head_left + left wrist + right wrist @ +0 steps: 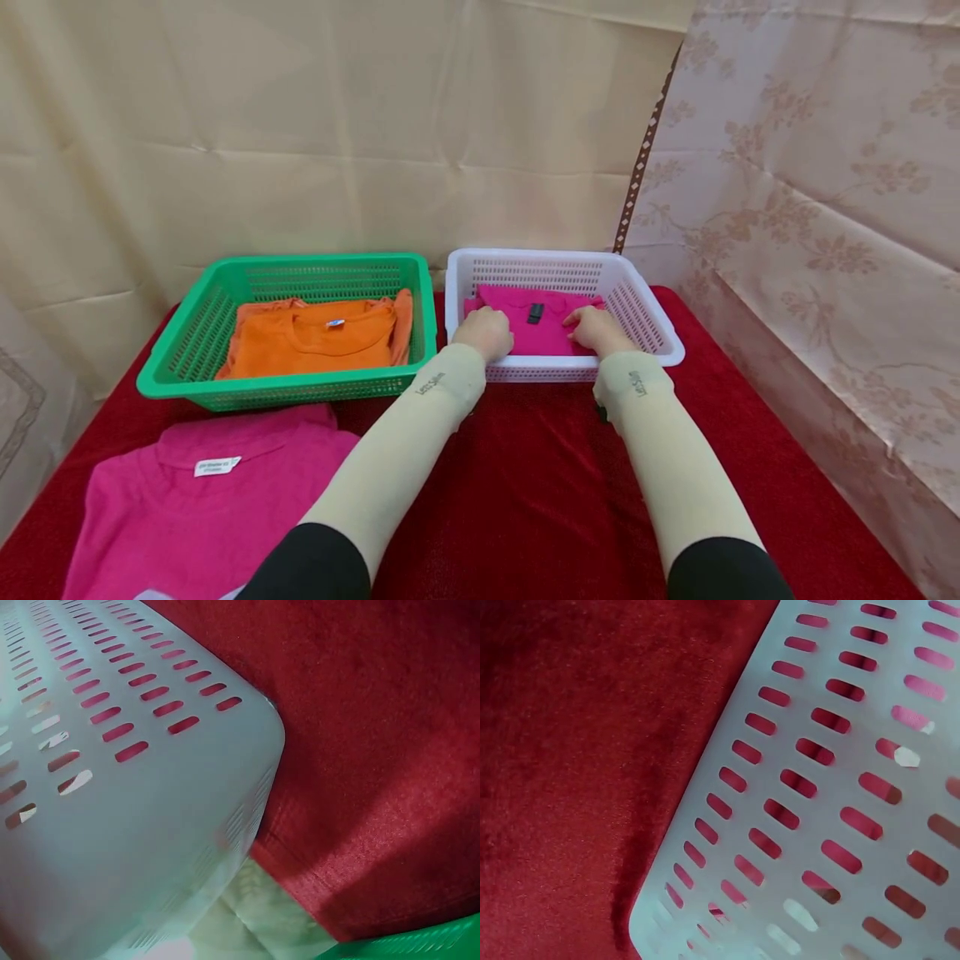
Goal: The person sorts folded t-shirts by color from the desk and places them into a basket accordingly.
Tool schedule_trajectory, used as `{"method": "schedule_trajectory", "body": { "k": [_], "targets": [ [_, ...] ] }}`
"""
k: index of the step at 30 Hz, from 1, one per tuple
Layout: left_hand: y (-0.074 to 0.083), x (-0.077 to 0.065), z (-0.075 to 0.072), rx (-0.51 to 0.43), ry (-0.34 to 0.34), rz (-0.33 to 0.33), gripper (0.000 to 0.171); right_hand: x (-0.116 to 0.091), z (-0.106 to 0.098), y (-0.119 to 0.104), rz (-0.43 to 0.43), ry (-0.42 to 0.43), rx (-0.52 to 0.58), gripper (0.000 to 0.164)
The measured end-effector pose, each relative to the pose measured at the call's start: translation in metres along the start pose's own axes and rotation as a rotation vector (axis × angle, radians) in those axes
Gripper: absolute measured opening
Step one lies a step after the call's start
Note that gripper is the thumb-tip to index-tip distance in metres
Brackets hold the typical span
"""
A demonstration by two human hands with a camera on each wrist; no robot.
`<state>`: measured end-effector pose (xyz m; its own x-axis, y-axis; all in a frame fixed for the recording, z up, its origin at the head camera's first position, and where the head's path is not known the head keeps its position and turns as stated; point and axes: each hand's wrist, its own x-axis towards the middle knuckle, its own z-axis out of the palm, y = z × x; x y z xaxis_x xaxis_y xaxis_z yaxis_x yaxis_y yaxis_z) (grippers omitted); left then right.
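A folded pink shirt [542, 333] with a dark neck label lies inside the white basket [647, 310]. My left hand [486, 332] reaches over the front rim and grips the shirt's left side with curled fingers, their tips hidden. On the opposite side, my right hand [597, 328] holds the shirt's right edge between thumb and fingers. Both wrist views look at the basket's slotted outer wall; bits of pink cloth show through the slots of the basket wall [202, 761] on the left and the basket wall [772, 780] on the right.
A green basket [180, 333] with orange folded shirts [337, 337] stands left of the white one. Another folded pink shirt [210, 517] with a white label lies at front left on the red cloth [540, 483]. Curtains [375, 125] hang behind and at the right.
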<state>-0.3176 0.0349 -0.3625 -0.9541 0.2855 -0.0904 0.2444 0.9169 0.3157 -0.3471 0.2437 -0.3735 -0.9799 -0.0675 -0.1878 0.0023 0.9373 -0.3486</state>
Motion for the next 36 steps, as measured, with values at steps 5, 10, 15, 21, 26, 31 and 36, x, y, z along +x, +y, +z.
{"method": "schedule_trajectory", "body": {
  "k": [5,10,15,21,26,31,36],
  "targets": [
    [0.002,-0.002,0.003,0.037,0.043,-0.009,0.03,-0.002,0.002,-0.001,0.021,0.094,-0.059,0.035],
    [0.006,-0.008,0.003,0.055,0.173,0.032,0.029,-0.007,0.0,-0.002,0.062,0.277,-0.079,0.037],
    [0.004,-0.01,0.003,0.039,0.304,0.095,0.028,-0.011,-0.003,-0.005,0.003,0.526,-0.022,0.035],
    [-0.001,-0.017,0.004,-0.02,0.355,0.18,0.028,-0.018,0.001,-0.014,-0.134,0.764,0.082,0.024],
    [-0.002,-0.025,0.005,-0.088,0.388,0.267,0.027,-0.027,0.013,-0.025,-0.262,0.84,0.224,0.022],
    [0.0,-0.037,-0.005,-0.165,0.428,0.324,0.026,-0.036,0.021,-0.041,-0.396,0.905,0.318,0.02],
    [-0.003,-0.053,-0.016,-0.195,0.449,0.35,0.025,-0.044,0.027,-0.058,-0.461,0.904,0.428,0.022]
  ]
}}
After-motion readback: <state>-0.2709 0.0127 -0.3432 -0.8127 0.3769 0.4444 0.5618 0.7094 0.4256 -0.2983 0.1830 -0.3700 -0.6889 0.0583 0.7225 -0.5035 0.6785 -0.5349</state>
